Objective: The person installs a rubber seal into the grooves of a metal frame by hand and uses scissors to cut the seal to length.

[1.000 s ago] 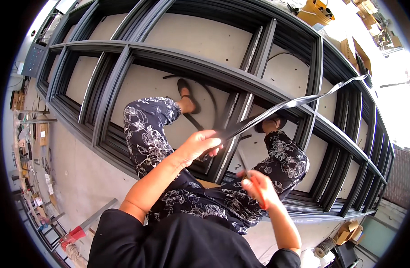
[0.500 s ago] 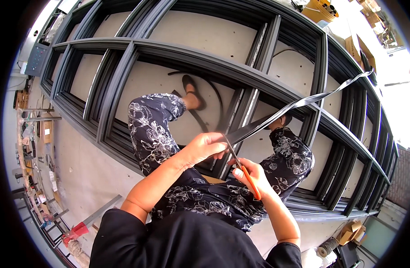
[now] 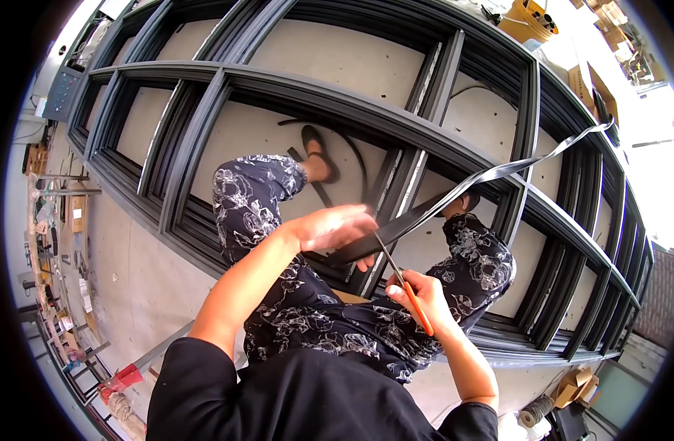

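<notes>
My right hand (image 3: pixel 419 294) is closed around the orange handles of a pair of scissors (image 3: pixel 416 307), whose blades point up and left. The blade tips reach the edge of a flat black rubber-like strip (image 3: pixel 396 223). My left hand (image 3: pixel 333 229) is beside the strip's near end, partly behind it. Its fingers look spread and somewhat blurred, with fingertips showing below the strip. From there the strip runs up to the right across the frames and twists into a narrower band towards the far right.
Large dark grey metal window-type frames (image 3: pixel 337 95) are stacked under and around my legs. My foot (image 3: pixel 318 158) stands inside one opening, near a curved black strip (image 3: pixel 352 140). A yellow bucket (image 3: pixel 526 23) and an open cardboard box (image 3: pixel 591 92) are at the far right.
My left hand has opened from a pinching grip and shifted slightly left. The strip's near end now extends further left, past the scissors. The right hand has moved slightly down and right.
</notes>
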`<action>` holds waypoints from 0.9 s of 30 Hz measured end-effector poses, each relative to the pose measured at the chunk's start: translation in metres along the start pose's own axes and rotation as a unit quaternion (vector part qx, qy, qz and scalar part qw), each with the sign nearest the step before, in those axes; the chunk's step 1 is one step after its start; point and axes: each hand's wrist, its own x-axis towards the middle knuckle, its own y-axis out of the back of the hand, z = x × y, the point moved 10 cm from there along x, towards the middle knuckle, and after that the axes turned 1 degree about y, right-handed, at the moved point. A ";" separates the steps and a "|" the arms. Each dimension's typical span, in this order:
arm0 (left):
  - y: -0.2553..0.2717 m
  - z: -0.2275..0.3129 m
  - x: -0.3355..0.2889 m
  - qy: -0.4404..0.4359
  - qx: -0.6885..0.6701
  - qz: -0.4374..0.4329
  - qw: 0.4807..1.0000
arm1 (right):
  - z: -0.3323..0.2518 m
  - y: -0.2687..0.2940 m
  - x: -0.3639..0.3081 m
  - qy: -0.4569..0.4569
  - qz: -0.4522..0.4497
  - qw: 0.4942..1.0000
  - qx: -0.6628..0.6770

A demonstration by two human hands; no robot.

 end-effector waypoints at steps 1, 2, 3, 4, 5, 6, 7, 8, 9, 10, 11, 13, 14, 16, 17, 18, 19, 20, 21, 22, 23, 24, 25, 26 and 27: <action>-0.010 -0.001 0.006 0.030 0.027 -0.049 0.998 | 0.002 0.002 -0.002 0.001 0.005 1.000 -0.010; -0.021 -0.003 0.010 0.057 0.054 -0.095 0.992 | 0.002 0.000 -0.005 0.004 0.000 1.000 -0.011; -0.028 -0.011 0.019 0.084 0.056 -0.154 0.983 | 0.006 -0.001 -0.008 -0.012 -0.005 1.000 -0.025; -0.036 -0.013 0.027 0.122 0.060 -0.164 0.977 | 0.012 0.000 -0.011 -0.031 -0.006 0.999 -0.040; -0.043 -0.018 0.033 0.142 0.057 -0.190 0.970 | 0.013 0.001 -0.015 -0.039 -0.010 0.998 -0.043; -0.048 -0.025 0.038 0.162 0.055 -0.215 0.962 | 0.013 0.001 -0.019 -0.036 -0.016 0.998 -0.053; -0.051 -0.034 0.044 0.180 0.046 -0.235 0.954 | 0.012 0.002 -0.024 -0.041 -0.015 0.997 -0.057; -0.053 -0.044 0.049 0.205 0.040 -0.236 0.949 | 0.011 0.004 -0.028 -0.045 -0.015 0.997 -0.061; -0.061 -0.047 0.053 0.202 0.022 -0.262 0.943 | 0.014 0.005 -0.032 -0.053 -0.012 0.997 -0.062; -0.069 -0.050 0.054 0.202 0.005 -0.288 0.936 | 0.015 0.006 -0.034 -0.054 -0.011 0.997 -0.061; -0.074 -0.052 0.053 0.198 -0.015 -0.278 0.940 | 0.015 0.008 -0.037 -0.050 -0.007 0.997 -0.065; -0.077 -0.058 0.054 0.202 -0.048 -0.287 0.935 | 0.014 0.011 -0.039 -0.037 -0.001 0.997 -0.072; -0.080 -0.058 0.052 0.204 -0.081 -0.296 0.930 | 0.014 0.012 -0.040 -0.037 0.000 0.997 -0.070; -0.080 -0.060 0.049 0.191 -0.075 -0.293 0.934 | 0.016 0.012 -0.041 -0.055 -0.010 0.994 -0.098; -0.080 -0.060 0.048 0.188 -0.097 -0.294 0.932 | 0.017 0.013 -0.042 -0.055 -0.009 0.994 -0.098; -0.079 -0.058 0.047 0.186 -0.118 -0.294 0.930 | 0.019 0.013 -0.043 -0.052 -0.015 0.991 -0.126; -0.072 -0.056 0.049 0.176 -0.114 -0.259 0.943 | 0.022 0.014 -0.044 -0.047 -0.020 0.987 -0.154; -0.065 -0.050 0.052 0.150 -0.115 -0.242 0.952 | 0.018 0.019 -0.047 0.001 -0.029 0.980 -0.198; -0.058 -0.043 0.051 0.122 -0.108 -0.234 0.959 | 0.012 0.030 -0.051 0.024 0.001 0.984 -0.179; -0.052 -0.037 0.052 0.097 -0.101 -0.228 0.964 | 0.009 0.043 -0.057 0.045 0.032 0.986 -0.158; -0.051 -0.030 0.049 0.084 -0.069 -0.220 0.969 | 0.006 0.065 -0.062 0.080 0.108 0.976 -0.173; -0.051 -0.024 0.045 0.064 -0.029 -0.197 0.978 | 0.007 0.090 -0.067 0.042 0.170 0.975 -0.135; -0.050 -0.022 0.044 0.056 0.010 -0.168 0.984 | -0.011 0.111 -0.067 0.111 0.227 0.946 -0.202; -0.050 -0.022 0.040 0.044 0.049 -0.140 0.988 | -0.022 0.131 -0.066 0.170 0.275 0.913 -0.247; -0.052 -0.020 0.036 0.024 0.118 -0.120 0.985 | -0.027 0.148 -0.061 0.173 0.304 0.895 -0.277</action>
